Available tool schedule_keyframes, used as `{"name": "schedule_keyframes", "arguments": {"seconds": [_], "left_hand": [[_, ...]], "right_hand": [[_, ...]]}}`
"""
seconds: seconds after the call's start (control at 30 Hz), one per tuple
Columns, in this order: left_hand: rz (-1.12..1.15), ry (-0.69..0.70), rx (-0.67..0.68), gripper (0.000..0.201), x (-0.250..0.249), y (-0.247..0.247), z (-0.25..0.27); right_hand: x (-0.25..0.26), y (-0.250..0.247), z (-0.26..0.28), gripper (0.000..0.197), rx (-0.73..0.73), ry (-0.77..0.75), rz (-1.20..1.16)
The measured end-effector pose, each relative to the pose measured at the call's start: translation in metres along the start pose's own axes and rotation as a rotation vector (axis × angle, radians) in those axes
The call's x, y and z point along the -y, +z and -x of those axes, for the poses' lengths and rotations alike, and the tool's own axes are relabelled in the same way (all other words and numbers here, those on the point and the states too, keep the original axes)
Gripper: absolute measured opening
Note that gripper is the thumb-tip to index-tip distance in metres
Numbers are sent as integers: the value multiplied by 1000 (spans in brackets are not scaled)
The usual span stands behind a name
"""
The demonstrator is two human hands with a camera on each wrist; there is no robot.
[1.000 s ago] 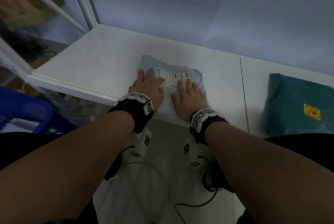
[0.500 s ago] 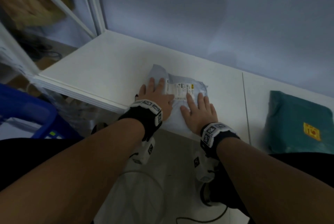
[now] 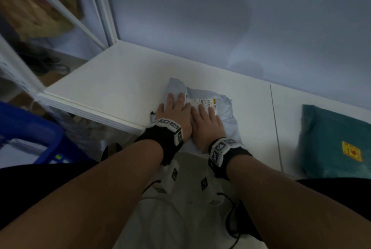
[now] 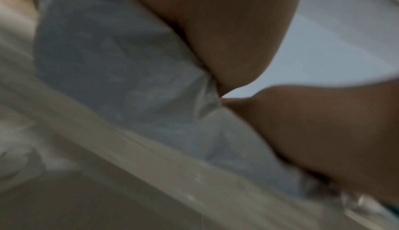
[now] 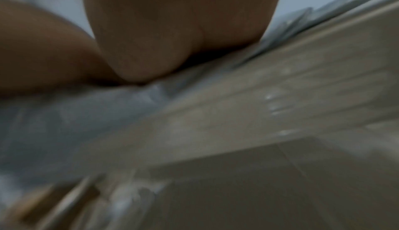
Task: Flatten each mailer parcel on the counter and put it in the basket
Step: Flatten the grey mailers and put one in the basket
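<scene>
Grey mailer [image 3: 226, 112] lay crumpled on table [image 3: 120, 88], long axis away from person; left hand [image 3: 174, 114] and right hand [image 3: 206, 122] pressed it, fingers straight, together.

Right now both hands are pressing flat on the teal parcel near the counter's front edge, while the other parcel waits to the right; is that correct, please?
Not quite. The left hand and right hand press flat on the pale grey mailer with the white label, as the head view shows. The teal parcel is the one waiting untouched to the right on the counter.
</scene>
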State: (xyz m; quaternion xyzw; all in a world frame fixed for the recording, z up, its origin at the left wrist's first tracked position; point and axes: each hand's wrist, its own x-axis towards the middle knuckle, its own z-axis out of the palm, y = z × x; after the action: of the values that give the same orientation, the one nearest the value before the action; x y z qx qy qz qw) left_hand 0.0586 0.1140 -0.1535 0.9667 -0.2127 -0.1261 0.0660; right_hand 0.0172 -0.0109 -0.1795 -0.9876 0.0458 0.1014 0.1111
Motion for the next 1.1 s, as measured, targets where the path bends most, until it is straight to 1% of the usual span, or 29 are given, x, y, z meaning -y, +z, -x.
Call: {"name": "schedule_keyframes", "arguments": {"seconds": [0.17, 0.3, 0.37, 0.4, 0.43, 0.53, 0.6, 0.63, 0.7, 0.73, 0.8, 0.87, 0.93, 1.03, 1.1], "left_hand": [[17, -28, 19, 54, -1, -1, 0], [-31, -22, 22, 55, 0, -1, -3], [-47, -25, 29, 55, 0, -1, -3], [-57, -28, 27, 55, 1, 0, -3], [-68, -29, 22, 55, 2, 0, -2], [-123, -9, 3, 58, -1, 1, 0], [-145, -13, 13, 60, -2, -1, 1], [-150, -16, 25, 61, -3, -2, 2], [-153, -15, 32, 62, -4, -5, 3], [-154, -13, 31, 63, -4, -6, 4], [-154, -11, 39, 66, -4, -7, 4], [-135, -4, 45, 69, -3, -7, 5], [-132, 10, 52, 70, -2, -8, 5], [-117, 13, 93, 76, -1, -6, 1], [-98, 12, 103, 77, -1, -6, -1]], "right_hand": [[5, 4, 0, 58, 10, 25, 7], [-1, -8, -7, 59, 53, 4, -81], [-8, -18, -6, 60, 47, 9, -91], [-13, -23, -5, 60, 23, 61, -128], [-18, -29, -3, 60, -13, 151, -190], [-39, -49, 5, 50, -126, 487, -346], [-50, -60, 7, 50, -118, 640, -432], [-54, -65, 7, 53, -92, 667, -478], [-62, -71, 5, 56, -13, 646, -584], [-64, -72, 2, 55, 11, 638, -657], [-66, -76, -2, 51, 54, 600, -704], [-64, -80, -6, 48, 126, 539, -699], [-59, -89, -7, 48, 198, 513, -692], [-58, -96, -12, 49, 195, 484, -642], [-49, -101, -13, 48, 202, 443, -628]]}}
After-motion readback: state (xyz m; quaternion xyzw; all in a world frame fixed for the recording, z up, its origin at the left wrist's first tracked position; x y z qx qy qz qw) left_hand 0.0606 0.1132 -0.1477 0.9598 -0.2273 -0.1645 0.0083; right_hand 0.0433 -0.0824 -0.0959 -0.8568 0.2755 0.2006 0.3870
